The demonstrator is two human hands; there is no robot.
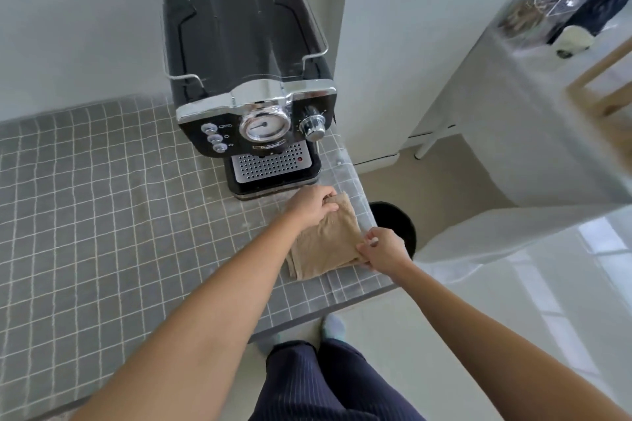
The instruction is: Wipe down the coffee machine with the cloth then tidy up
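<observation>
Fingers of both hands pinch the folded tan cloth (326,243).

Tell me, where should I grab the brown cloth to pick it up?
Pinch the cloth at an end, from above. It lies flat and folded on the tiled counter, so only its edges lift easily. The left hand and right hand already pinch opposite ends.

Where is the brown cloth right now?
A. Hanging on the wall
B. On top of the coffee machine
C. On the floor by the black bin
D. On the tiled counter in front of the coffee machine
D: the cloth lies folded on the tiled counter in front of the coffee machine, with the left hand and the right hand gripping its edges.
</observation>
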